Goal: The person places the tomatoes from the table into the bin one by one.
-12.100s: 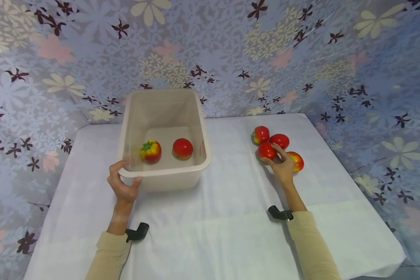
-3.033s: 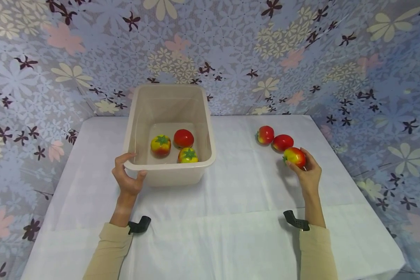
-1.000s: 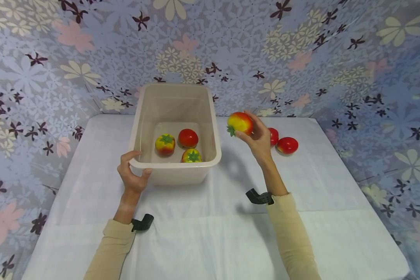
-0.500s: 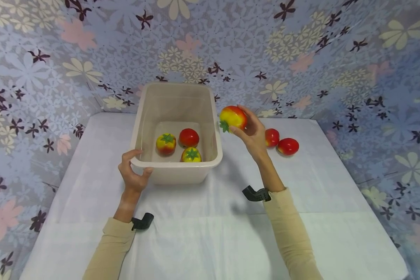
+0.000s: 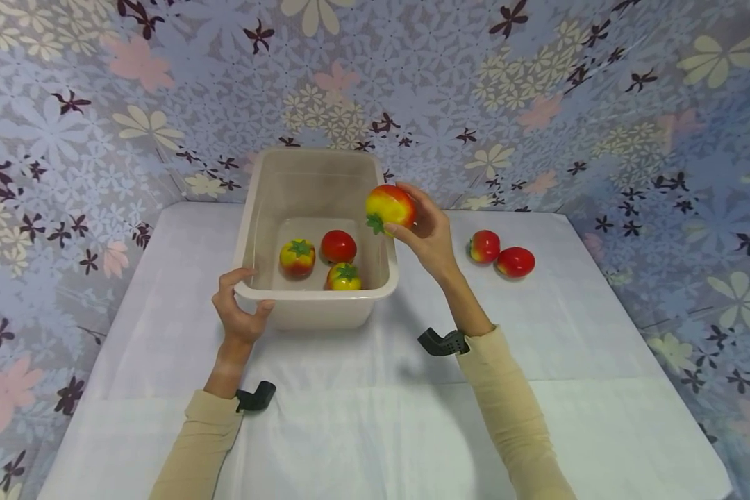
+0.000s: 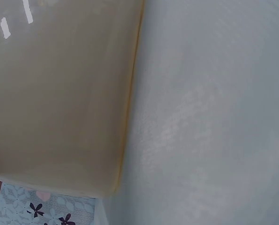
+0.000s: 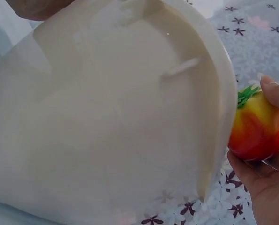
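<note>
My right grip (image 5: pixel 429 235) has carried its clasped tomato (image 5: pixel 387 205) seemingly over the bin (image 5: pixel 319 314), unreleased; my left grip (image 5: pixel 236 316) pinches the rim (image 5: pixel 325 295).

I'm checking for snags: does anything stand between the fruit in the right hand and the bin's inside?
Nothing visible does: the right hand holds the fruit apparently above the bin's right rim, beside its open top.

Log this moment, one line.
left hand: grips near-left corner of bin; right hand: holds red-yellow tomato at bin's right side; in bin: three tomatoes; on table: two tomatoes
</note>
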{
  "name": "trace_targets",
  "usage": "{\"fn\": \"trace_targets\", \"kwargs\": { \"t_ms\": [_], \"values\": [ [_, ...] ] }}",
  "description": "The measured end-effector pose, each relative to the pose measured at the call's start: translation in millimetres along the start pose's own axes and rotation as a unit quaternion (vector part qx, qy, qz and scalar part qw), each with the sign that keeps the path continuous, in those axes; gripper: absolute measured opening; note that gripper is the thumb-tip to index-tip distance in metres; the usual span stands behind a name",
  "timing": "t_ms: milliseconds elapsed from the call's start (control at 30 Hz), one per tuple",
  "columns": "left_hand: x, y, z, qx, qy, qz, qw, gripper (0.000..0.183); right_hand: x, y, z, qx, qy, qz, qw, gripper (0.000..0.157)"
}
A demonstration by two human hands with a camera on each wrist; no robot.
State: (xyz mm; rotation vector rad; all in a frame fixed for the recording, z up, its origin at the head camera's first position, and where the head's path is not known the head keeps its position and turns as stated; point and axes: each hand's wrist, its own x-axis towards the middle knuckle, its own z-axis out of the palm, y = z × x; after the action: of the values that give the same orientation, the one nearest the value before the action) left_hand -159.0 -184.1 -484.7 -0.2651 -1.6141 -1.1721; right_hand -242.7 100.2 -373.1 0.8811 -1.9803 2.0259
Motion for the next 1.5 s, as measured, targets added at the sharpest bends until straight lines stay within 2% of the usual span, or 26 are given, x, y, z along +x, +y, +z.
{"fn": "trace_targets", "kwargs": {
  "t_ms": [200,533,800,967,1133,1367,1500],
  "values": [
    [0.2,-0.3,0.4,0.001,0.002,0.001,1.0000,0.085,2.3,2.7,7.5,-0.003,-0.015,-0.002,1.000,0.060],
    [0.8,-0.1,0.0,0.002,0.002,-0.002,1.0000,0.085,2.8,6.7,13.2,-0.054,-0.027,0.003,0.998,0.062],
    [0.8,0.1,0.3,-0.005,0.006,-0.002,1.0000,0.086,-0.1,-16.5,24.0,-0.076,-0.031,0.016,0.997,0.059],
    [1.0,1.1,0.4,0.000,0.000,-0.004,1.0000,0.085,-0.2,-18.2,25.8,-0.084,-0.032,0.017,0.996,0.059],
    [0.9,1.7,0.8,0.001,-0.001,-0.005,1.0000,0.085,0.4,-12.9,24.1,-0.083,-0.040,0.012,0.996,0.060],
    [1.0,0.7,1.1,-0.006,0.001,-0.006,1.0000,0.086,1.8,15.4,13.9,-0.068,-0.048,-0.020,0.996,0.060],
    [0.5,-0.2,0.8,-0.008,0.001,-0.006,0.9999,0.086,-0.7,23.1,7.9,-0.076,-0.043,-0.024,0.996,0.058]
  ]
}}
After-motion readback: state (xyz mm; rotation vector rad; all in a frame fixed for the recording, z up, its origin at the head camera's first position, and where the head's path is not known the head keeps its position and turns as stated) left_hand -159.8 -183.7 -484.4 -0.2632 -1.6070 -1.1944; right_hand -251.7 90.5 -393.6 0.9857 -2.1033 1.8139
